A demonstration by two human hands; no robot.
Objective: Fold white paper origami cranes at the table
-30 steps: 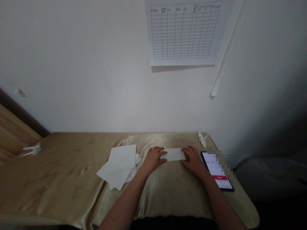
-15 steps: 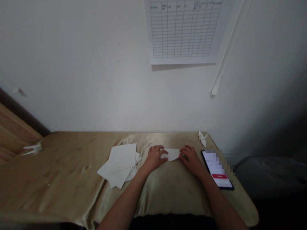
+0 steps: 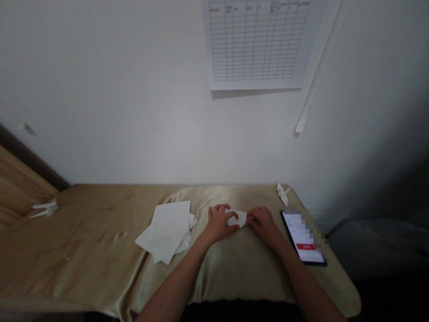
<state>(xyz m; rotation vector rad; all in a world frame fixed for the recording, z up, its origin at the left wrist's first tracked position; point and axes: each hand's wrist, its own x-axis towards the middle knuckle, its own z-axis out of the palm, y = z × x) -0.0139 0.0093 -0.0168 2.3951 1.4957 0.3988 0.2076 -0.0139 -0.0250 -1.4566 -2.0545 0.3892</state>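
A small folded piece of white paper lies on the table in front of me, between my two hands. My left hand grips its left part, with curved fingers above and the thumb along the near edge. At the right corner, the fingertips of my right hand are pinched together on the paper. The fingers cover both ends of the paper, so its full outline is hidden.
A loose stack of white paper sheets lies left of my hands. A phone with a lit screen is at the right. Folded paper birds sit near the right and left ends of the cloth-covered table. A printed chart hangs on the wall.
Both hands have shifted slightly, the right one leftward and the left one rightward, so they are closer together. Less of the paper shows between them, and its visible part looks more pointed.
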